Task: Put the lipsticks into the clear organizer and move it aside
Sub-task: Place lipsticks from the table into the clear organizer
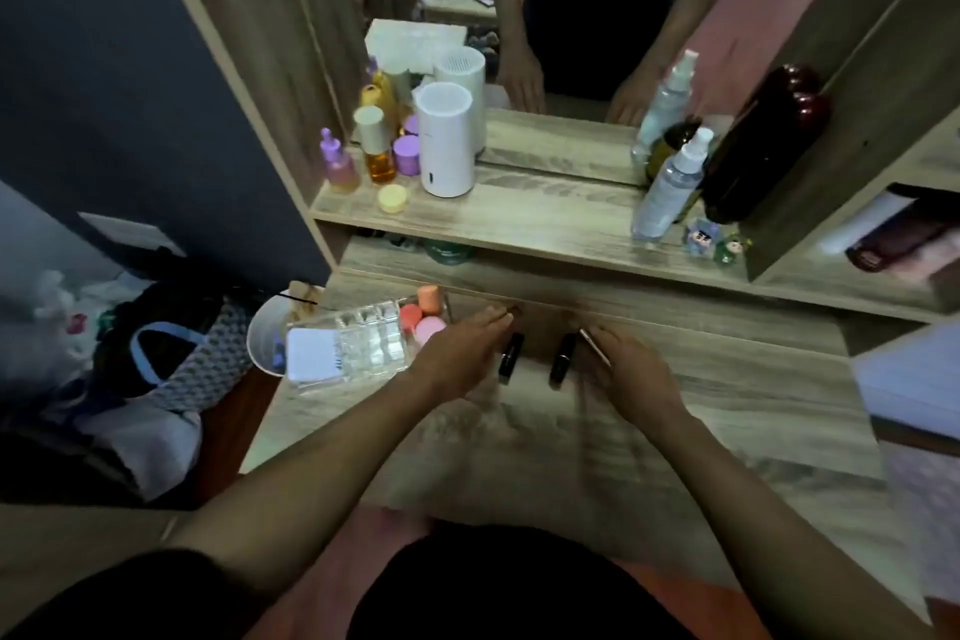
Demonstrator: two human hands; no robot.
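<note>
The clear organizer point(366, 346) sits at the left end of the lower wooden desk point(727, 405), with pink and orange sponges point(423, 317) in its far compartment and a white pad point(311, 353) at its near end. Two black lipsticks lie on the desk: one point(510, 358) right beside my left hand point(460, 351), the other point(562, 361) against my right hand point(631, 372). My left hand is flat with its fingers stretched out, just right of the organizer. My right hand's fingers curl around a thin rose-gold lipstick point(595, 346).
A white cup point(267, 338) stands left of the organizer at the desk edge. The upper shelf point(519, 218) holds a white cylinder point(445, 140), purple and amber bottles, spray bottles point(670, 187) and a dark bottle point(758, 146) before a mirror. Bags lie on the floor at left.
</note>
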